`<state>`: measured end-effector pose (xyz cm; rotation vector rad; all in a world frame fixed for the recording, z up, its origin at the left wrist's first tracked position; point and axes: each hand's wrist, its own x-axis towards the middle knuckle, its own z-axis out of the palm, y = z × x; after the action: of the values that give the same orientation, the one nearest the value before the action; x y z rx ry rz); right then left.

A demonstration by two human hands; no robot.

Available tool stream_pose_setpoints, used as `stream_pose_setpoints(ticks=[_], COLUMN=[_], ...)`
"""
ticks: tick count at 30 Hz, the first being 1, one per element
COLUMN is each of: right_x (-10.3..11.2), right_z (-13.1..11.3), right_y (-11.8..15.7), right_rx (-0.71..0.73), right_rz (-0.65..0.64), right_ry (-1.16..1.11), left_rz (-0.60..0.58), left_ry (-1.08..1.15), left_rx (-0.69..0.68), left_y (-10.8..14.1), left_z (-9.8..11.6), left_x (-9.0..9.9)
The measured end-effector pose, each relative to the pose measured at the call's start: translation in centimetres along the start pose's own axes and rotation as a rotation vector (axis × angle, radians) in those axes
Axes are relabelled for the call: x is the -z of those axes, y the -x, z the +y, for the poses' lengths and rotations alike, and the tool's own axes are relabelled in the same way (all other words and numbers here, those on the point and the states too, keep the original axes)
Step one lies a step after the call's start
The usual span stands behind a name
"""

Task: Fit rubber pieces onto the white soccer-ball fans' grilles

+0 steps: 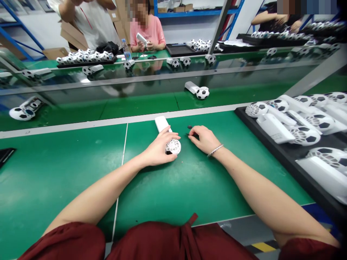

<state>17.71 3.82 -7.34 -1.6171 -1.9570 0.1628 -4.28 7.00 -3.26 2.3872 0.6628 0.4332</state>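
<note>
While your left grip (160,147) is grasping the football-patterned device (174,146), light steadying is serving best; at three o'clock, right grip (204,139) beside black piece (189,126), hold unclear.

Your left hand (159,148) curls round the ball end of a white football-patterned device (172,147) lying on the green tabletop (189,191). Your right hand (206,139), braceleted, near it; fingers at a small dark item (189,127), grip unclear. Black tray (282,156) of similar devices, your right. Across the line: co-worker in pink shirt (157,30), both hands on a white device (141,38).
</note>
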Motion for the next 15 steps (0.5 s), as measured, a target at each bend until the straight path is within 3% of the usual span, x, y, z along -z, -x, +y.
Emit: stream_pose_setpoints(ticks=[5,9,15], right_x=[0.7,1.1,1.5], right_z=[-1.3,-2.5,-3.1], right_y=[0.4,0.8,1.5], right_rx=[0.034,0.004,0.101], right_rz=[0.124,0.12,0.006], right_ry=[-0.221,-0.239,-0.331], left_rz=[-0.018,-0.063,0.002], left_ry=[0.033,0.04,-0.029], left_rx=[-0.023,-0.068,0.038], left_y=[0.1,0.1,0.1], left_z=[-0.1,-0.1,0.0], left_x=[0.1,0.2,-0.2])
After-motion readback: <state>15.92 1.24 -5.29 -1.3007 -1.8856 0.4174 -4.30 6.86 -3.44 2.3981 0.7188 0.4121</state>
